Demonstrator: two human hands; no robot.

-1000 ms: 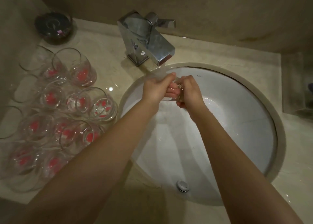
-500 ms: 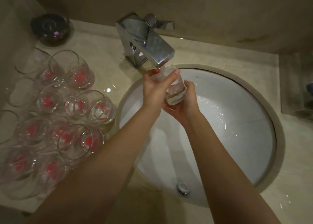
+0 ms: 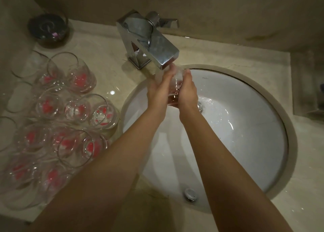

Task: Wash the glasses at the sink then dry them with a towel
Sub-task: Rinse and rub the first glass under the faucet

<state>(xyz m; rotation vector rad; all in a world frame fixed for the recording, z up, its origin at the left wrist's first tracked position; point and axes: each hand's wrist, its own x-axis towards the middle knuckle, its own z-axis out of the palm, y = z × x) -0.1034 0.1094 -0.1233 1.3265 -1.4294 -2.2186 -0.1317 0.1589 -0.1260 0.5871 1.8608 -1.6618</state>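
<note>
While water spills from the chrome faucet [image 3: 149,40], I hold one clear glass [image 3: 175,84] directly under its spout, over the far left part of the white sink [image 3: 245,126]. My left hand [image 3: 160,89] wraps its left side, fingers reaching up toward the spout; my right hand [image 3: 187,91] clasps its right side, so both hands are grasping the glass, which shows only in the gap between them. Water ripples in the basin just right of my right wrist. On the counter [image 3: 105,70] to the left stands a cluster of glasses [image 3: 70,112] with pink marks inside. At the far left corner sits a dark round dish [image 3: 48,28].
</note>
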